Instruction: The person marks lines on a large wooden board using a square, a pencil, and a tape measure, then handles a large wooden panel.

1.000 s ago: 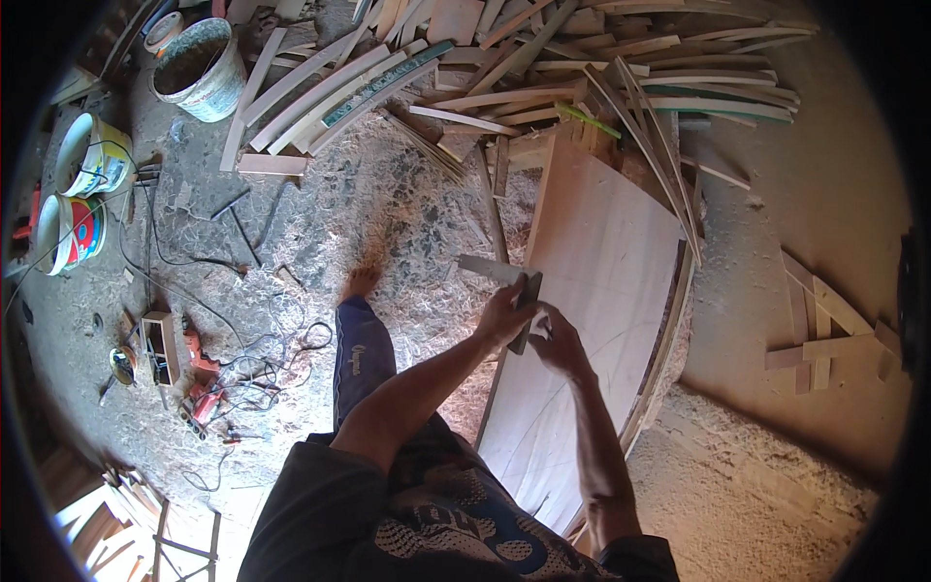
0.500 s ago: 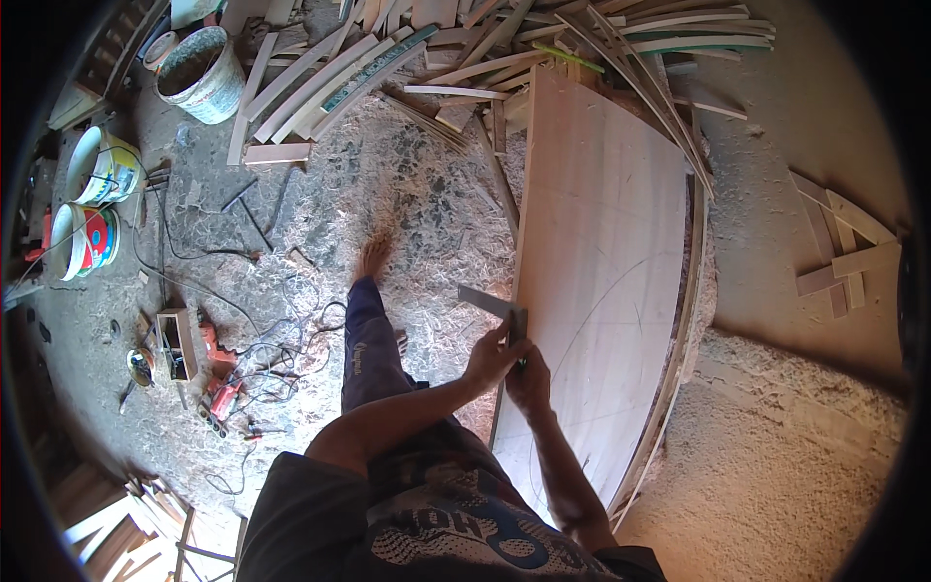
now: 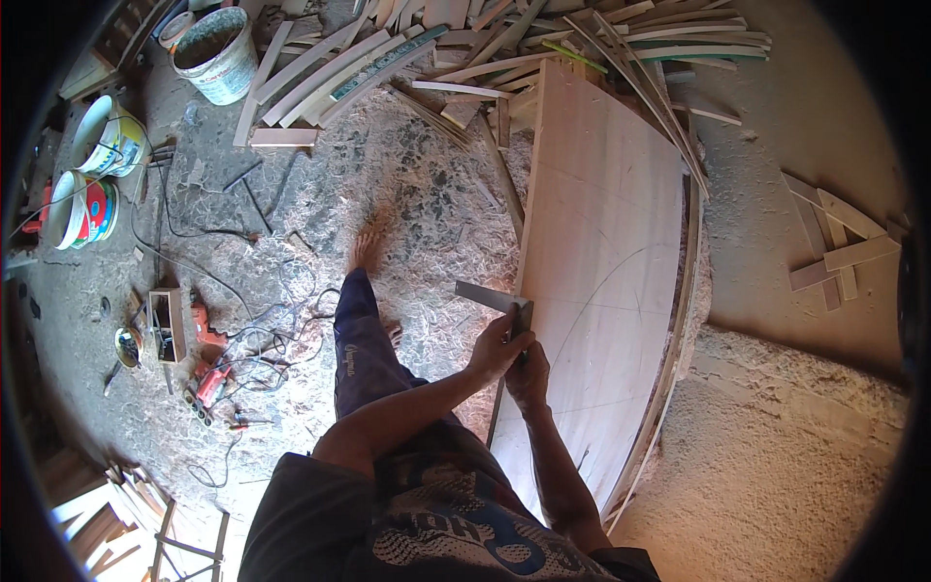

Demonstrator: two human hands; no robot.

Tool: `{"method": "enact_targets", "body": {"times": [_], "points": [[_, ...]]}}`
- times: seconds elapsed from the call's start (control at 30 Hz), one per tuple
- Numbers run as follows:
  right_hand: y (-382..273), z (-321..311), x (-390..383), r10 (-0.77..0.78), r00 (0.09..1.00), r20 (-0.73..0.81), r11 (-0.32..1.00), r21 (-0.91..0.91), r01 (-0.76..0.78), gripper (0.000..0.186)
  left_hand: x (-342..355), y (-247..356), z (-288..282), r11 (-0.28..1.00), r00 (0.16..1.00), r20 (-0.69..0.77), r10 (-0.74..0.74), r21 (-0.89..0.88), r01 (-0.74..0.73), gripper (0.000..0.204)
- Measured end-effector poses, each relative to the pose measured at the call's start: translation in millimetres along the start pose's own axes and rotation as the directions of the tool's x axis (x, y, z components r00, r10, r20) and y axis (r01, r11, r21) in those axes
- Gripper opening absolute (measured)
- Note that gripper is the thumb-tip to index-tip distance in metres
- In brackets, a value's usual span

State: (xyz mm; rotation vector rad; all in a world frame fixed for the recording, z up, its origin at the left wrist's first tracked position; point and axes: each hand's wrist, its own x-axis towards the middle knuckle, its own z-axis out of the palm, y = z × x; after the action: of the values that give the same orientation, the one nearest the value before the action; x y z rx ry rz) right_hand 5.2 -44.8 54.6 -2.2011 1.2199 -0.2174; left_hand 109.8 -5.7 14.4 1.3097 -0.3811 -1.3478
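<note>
1. Head view, far left: red power tools (image 3: 208, 383) lie on the floor, their cords (image 3: 281, 339) looped toward the person's leg. A careless sidestep could snag a loop and upset balance.

2. Bare foot (image 3: 365, 250), planted among wood shavings. Loose curls could let it slip; a buried splinter could pierce the sole.

3. Metal square (image 3: 493, 296), held beside the board's left edge, blade pointing left above the floor. A loosened grip could drop it, and the impact could spoil its angle.

4. Left hand (image 3: 495, 351), fingers clamped on the square's thicker arm.

5. Right hand (image 3: 529, 380), close against the left, fingers curled; whether they hold anything cannot be told. Such crowding could jostle the square.

6. Board (image 3: 601, 194), lying at right, face marked with curved lines. Slipping metal could dent its edge.

7. Thin strips (image 3: 669, 121), near the board's far right corner; a bump could dislodge them.
</note>
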Motion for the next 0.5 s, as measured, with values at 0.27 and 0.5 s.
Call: {"method": "enact_targets", "body": {"times": [0.27, 0.5], "points": [[-1.0, 0.6, 4.1, -0.004, 1.0, 0.007, 1.0, 0.012, 0.004, 0.016, 0.8, -0.2, -0.5, 1.0, 1.0, -0.005, 0.02, -0.02, -0.02, 0.084], [12.7, -1.1, 1.4, 0.021, 0.999, 0.026, 0.999, -0.033, -0.02, 0.023, 3.8, -6.5, 3.7, 0.994, 0.995, -0.015, 0.099, 0.052, -0.098, 0.085]]}}
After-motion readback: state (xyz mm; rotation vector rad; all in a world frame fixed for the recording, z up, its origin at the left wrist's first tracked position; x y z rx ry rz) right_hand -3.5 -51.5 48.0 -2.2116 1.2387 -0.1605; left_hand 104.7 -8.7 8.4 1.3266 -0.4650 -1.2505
